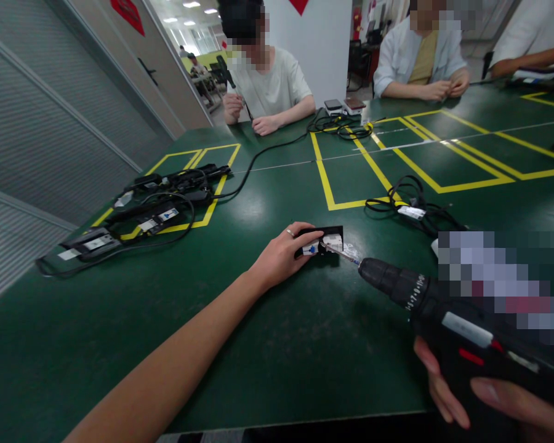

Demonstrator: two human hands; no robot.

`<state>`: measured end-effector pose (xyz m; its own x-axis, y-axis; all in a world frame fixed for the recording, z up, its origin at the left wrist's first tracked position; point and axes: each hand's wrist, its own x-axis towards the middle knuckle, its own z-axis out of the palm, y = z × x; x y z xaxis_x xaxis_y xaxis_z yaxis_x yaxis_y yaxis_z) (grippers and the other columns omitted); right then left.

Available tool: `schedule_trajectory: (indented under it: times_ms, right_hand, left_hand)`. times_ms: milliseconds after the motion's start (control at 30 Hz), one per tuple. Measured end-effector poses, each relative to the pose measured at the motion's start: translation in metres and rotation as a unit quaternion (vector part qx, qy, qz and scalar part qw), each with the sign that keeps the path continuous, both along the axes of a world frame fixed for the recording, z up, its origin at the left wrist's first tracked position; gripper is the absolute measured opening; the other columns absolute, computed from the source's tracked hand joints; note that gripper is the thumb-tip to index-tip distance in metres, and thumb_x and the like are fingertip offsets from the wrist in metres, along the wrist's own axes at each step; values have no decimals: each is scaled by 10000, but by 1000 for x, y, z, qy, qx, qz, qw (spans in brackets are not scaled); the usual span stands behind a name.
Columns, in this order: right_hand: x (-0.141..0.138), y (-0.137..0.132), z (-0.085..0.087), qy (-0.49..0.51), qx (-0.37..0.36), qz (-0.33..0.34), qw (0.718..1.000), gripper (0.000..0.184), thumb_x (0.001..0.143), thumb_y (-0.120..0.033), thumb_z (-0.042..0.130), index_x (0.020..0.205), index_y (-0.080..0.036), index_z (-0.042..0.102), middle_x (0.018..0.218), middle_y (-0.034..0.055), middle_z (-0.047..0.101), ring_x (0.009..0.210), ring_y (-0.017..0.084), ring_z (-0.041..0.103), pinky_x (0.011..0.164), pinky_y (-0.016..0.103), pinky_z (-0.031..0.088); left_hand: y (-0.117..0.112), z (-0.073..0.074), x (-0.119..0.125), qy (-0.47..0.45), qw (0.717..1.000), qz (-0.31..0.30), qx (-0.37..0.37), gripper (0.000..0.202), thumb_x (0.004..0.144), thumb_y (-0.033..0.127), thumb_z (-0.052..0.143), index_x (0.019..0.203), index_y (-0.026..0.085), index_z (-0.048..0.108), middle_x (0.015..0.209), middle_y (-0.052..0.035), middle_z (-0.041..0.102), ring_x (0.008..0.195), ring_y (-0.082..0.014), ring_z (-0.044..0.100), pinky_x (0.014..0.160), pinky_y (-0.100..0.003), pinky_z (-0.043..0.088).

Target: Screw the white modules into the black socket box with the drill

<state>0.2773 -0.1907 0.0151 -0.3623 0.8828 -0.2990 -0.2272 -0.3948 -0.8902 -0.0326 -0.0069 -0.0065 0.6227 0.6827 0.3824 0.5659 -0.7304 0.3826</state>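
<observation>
My right hand is wrapped round the handle of a black cordless drill at the lower right. A long thin bit runs from its chuck leftwards to a small black plastic part with white labels. The bit's tip meets the labelled side of that part; whether it sits in a screw I cannot tell. With its fingers over the left end of the black part, my left hand grips it on the green table. A ring shows on one finger.
Black devices with cables lie on the left, and a coiled cable lies at the right. More cables and small boxes are farther back. Yellow tape marks the table. A person opposite holds a screwdriver; others sit at the right.
</observation>
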Motion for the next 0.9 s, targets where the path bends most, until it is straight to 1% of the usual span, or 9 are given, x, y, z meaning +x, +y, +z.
schedule_trajectory:
  times_ms: [100, 200, 367, 467, 633, 733, 900]
  right_hand:
    - [-1, -3, 1, -6, -2, -15, 1000, 336, 765, -440, 577, 998, -207, 648, 603, 73, 674, 525, 238, 581, 521, 361, 401]
    - [-2, -3, 3, -11, 2, -11, 1000, 356, 768, -454, 569, 999, -195, 651, 588, 79, 669, 519, 242, 579, 511, 361, 398]
    - [-4, 2, 7, -7, 29, -11, 999, 340, 772, -435, 558, 961, -168, 653, 629, 89, 680, 502, 228, 569, 519, 365, 406]
    - [-6, 3, 9, -8, 22, -19, 1000, 332, 771, -437, 560, 967, -180, 634, 611, 75, 673, 505, 233, 576, 517, 363, 414]
    - [-7, 3, 10, 0, 15, -20, 1000, 333, 758, -466, 583, 972, -216, 630, 614, 53, 667, 497, 219, 575, 514, 354, 424]
    - [-7, 3, 10, -2, 6, -20, 1000, 344, 763, -470, 580, 982, -212, 637, 595, 52, 670, 513, 225, 590, 521, 353, 425]
    - [-5, 2, 8, -7, 15, -19, 1000, 331, 770, -452, 575, 959, -190, 647, 601, 65, 676, 517, 223, 594, 515, 344, 423]
  left_hand:
    - [0, 0, 0, 1, 1000, 0, -1, 476, 847, 131, 548, 1299, 253, 464, 1282, -87, 465, 1174, -221, 483, 978, -428, 474]
    - [0, 0, -1, 8, 1000, 1, -5, 490, 845, 124, 549, 1307, 255, 455, 1291, -80, 456, 1180, -213, 475, 981, -408, 471]
    - [1, -1, -1, 10, 1000, 3, -2, 494, 845, 131, 552, 1311, 260, 452, 1278, -85, 462, 1165, -218, 484, 966, -421, 479]
    - [1, -1, -1, 3, 1000, 1, 3, 479, 851, 143, 551, 1306, 260, 458, 1266, -88, 470, 1152, -217, 495, 958, -423, 486]
    - [0, 2, 2, 0, 1000, -2, -4, 438, 868, 166, 538, 1294, 246, 473, 1261, -96, 469, 1158, -221, 492, 969, -427, 480]
    - [0, 3, 2, 1, 1000, -7, -3, 449, 862, 160, 544, 1297, 245, 470, 1266, -98, 466, 1157, -222, 492, 968, -432, 479]
    - [1, 1, 2, -4, 1000, -7, 3, 463, 854, 151, 548, 1299, 248, 467, 1261, -99, 471, 1154, -226, 493, 960, -441, 483]
